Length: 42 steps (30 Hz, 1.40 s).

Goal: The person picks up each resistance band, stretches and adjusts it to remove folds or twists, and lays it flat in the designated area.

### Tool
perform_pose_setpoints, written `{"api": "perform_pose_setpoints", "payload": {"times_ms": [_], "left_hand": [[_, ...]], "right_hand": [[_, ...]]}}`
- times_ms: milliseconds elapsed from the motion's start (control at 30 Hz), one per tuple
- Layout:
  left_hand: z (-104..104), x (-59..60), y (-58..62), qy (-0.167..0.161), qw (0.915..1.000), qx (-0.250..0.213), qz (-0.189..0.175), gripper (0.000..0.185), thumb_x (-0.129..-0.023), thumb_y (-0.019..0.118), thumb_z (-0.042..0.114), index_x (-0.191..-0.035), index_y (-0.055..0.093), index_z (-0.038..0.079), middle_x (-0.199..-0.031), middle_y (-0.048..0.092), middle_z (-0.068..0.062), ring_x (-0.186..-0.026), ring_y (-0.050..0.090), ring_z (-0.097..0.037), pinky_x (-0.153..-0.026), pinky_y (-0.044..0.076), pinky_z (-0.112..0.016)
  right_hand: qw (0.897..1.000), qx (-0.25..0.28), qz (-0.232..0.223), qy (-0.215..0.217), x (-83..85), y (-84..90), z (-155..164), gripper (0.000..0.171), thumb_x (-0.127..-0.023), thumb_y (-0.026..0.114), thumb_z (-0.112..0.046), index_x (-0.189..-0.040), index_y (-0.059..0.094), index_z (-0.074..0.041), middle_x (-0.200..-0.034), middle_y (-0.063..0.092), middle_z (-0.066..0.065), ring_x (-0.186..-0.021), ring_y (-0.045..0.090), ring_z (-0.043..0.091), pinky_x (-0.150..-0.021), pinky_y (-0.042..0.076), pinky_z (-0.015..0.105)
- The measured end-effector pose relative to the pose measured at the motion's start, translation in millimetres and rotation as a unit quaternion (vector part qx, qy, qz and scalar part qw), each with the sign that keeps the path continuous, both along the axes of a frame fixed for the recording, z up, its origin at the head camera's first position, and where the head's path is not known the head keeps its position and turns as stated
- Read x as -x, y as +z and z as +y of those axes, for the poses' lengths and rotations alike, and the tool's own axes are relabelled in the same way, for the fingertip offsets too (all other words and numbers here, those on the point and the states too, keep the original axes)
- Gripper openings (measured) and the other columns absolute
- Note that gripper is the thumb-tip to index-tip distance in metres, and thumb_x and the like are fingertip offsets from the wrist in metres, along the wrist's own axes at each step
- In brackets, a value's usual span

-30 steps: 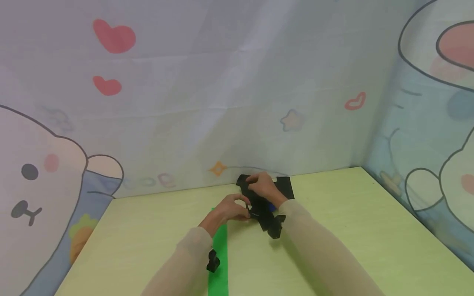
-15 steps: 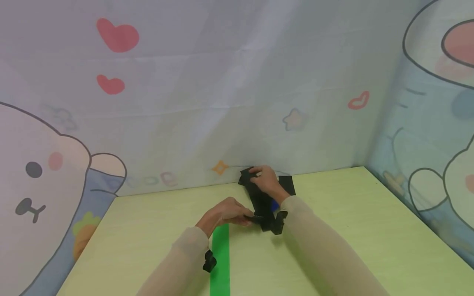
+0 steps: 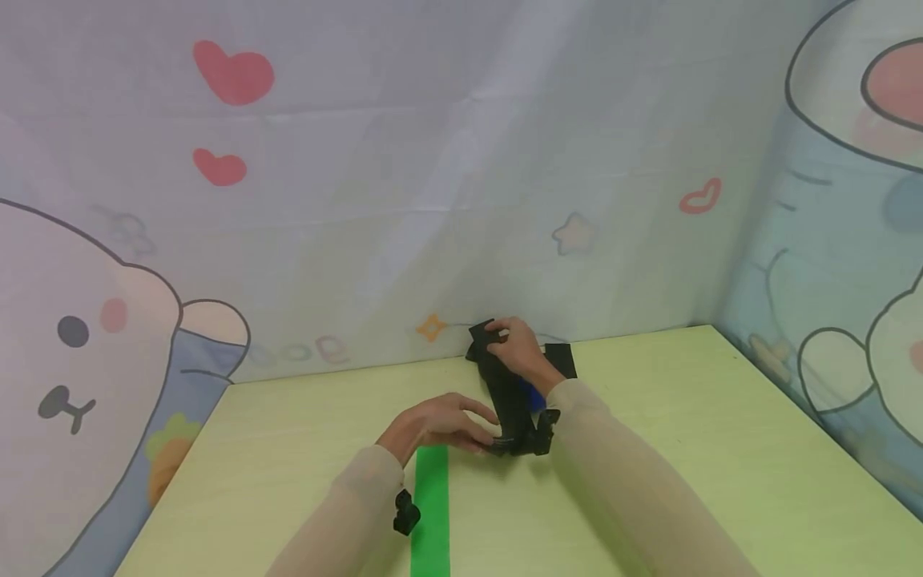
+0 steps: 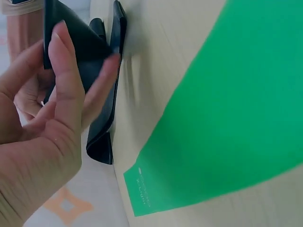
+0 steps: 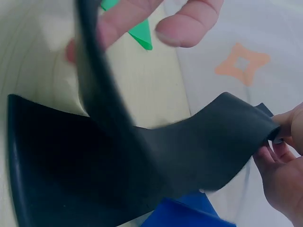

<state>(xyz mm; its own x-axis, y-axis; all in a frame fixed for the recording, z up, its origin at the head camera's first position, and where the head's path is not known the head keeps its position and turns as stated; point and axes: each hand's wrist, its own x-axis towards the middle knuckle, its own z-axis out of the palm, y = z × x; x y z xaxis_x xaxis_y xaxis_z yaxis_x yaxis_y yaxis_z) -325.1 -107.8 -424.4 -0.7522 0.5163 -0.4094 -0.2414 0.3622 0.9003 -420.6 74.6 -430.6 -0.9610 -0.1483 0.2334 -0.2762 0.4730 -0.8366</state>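
Observation:
A black flexible sheet (image 3: 513, 397) lies stretched from the back wall toward me on the yellow-green table (image 3: 685, 449). My right hand (image 3: 497, 330) grips its far end, which curls up off the table. My left hand (image 3: 490, 437) pinches the near end low over the table. In the left wrist view the left hand (image 4: 80, 75) has thumb and finger on a corner of the black sheet (image 4: 102, 127). The right wrist view shows the black sheet (image 5: 118, 179) bowed, with the right hand's fingers (image 5: 284, 137) at its edge. A blue piece (image 3: 535, 395) (image 5: 189, 213) sits under it.
A green strip (image 3: 431, 505) (image 4: 227, 109) runs along the table toward me, just left of the sheet. Printed cloth walls (image 3: 433, 200) close off the back and the right side (image 3: 829, 280). A small black mount (image 3: 405, 513) sits on the left wrist.
The left hand has drawn the sheet's near end toward me and down to the table. The right hand has carried the far end slightly back, so the sheet lies longer.

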Motion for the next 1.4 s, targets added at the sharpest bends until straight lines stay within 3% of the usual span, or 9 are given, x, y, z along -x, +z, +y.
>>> {"api": "perform_pose_setpoints", "payload": {"times_ms": [233,500,633,733,900,1167,1400], "left_hand": [[-9.8,-3.0,-0.7,-0.056,0.9981,-0.017,-0.021,0.047,-0.089,0.070,0.000,-0.135,0.059,0.004,-0.109,0.065,-0.021,-0.084,0.071,-0.026,-0.085,0.058,-0.042],[-17.9,-5.7,-2.7,-0.125,0.9893,-0.049,-0.057,0.036,-0.092,0.065,-0.004,-0.125,0.054,0.007,-0.098,0.062,-0.014,-0.085,0.068,-0.025,-0.076,0.058,-0.034],[-20.2,-7.6,-3.4,-0.142,0.9856,-0.062,-0.069,0.035,-0.093,0.063,-0.005,-0.124,0.053,0.006,-0.117,0.058,-0.014,-0.091,0.068,-0.027,-0.078,0.058,-0.035],[-21.3,-9.1,-3.3,-0.141,0.9854,-0.064,-0.070,0.036,-0.093,0.063,-0.005,-0.126,0.053,0.004,-0.130,0.054,-0.014,-0.093,0.068,-0.028,-0.080,0.058,-0.037],[-22.0,-13.4,-0.9,-0.126,0.9875,-0.068,-0.066,0.038,-0.092,0.064,-0.006,-0.128,0.053,0.001,-0.127,0.057,-0.015,-0.093,0.069,-0.031,-0.084,0.058,-0.042],[-25.4,-28.0,5.2,-0.098,0.9918,-0.060,-0.057,0.043,-0.091,0.067,-0.007,-0.129,0.052,0.003,-0.088,0.066,-0.015,-0.088,0.070,-0.029,-0.089,0.055,-0.051],[-27.2,-43.0,5.8,-0.062,0.9959,-0.047,-0.045,0.043,-0.087,0.073,-0.005,-0.125,0.056,0.005,-0.084,0.063,-0.016,-0.079,0.073,-0.030,-0.080,0.058,-0.047]], "right_hand": [[1.000,0.024,0.018,0.008,1.8,0.7,-3.2,0.040,-0.091,0.064,0.004,-0.130,0.058,-0.001,-0.139,0.044,0.019,-0.118,0.054,0.037,-0.089,0.052,0.046],[0.999,0.043,0.013,0.031,1.2,2.5,-6.9,0.045,-0.093,0.059,0.006,-0.138,0.050,0.002,-0.139,0.040,0.023,-0.117,0.054,0.037,-0.086,0.053,0.043],[0.998,0.057,0.010,0.039,1.9,2.2,-8.7,0.047,-0.094,0.057,0.006,-0.140,0.046,0.004,-0.137,0.040,0.023,-0.116,0.055,0.037,-0.083,0.053,0.041],[0.997,0.062,0.012,0.041,1.7,2.7,-9.3,0.047,-0.094,0.056,0.007,-0.140,0.045,0.005,-0.136,0.040,0.024,-0.115,0.055,0.037,-0.083,0.053,0.041],[0.997,0.068,0.022,0.032,1.1,4.3,-8.5,0.049,-0.093,0.056,0.005,-0.141,0.045,0.005,-0.138,0.038,0.023,-0.114,0.053,0.036,-0.084,0.052,0.042],[0.995,0.092,0.025,0.027,-1.8,5.5,-9.3,0.050,-0.094,0.058,0.004,-0.142,0.047,0.003,-0.140,0.038,0.023,-0.117,0.053,0.037,-0.086,0.052,0.044],[0.995,0.081,0.017,0.048,-3.6,5.7,-12.7,0.055,-0.093,0.059,0.004,-0.145,0.043,0.007,-0.145,0.039,0.025,-0.114,0.057,0.038,-0.081,0.053,0.040]]}}
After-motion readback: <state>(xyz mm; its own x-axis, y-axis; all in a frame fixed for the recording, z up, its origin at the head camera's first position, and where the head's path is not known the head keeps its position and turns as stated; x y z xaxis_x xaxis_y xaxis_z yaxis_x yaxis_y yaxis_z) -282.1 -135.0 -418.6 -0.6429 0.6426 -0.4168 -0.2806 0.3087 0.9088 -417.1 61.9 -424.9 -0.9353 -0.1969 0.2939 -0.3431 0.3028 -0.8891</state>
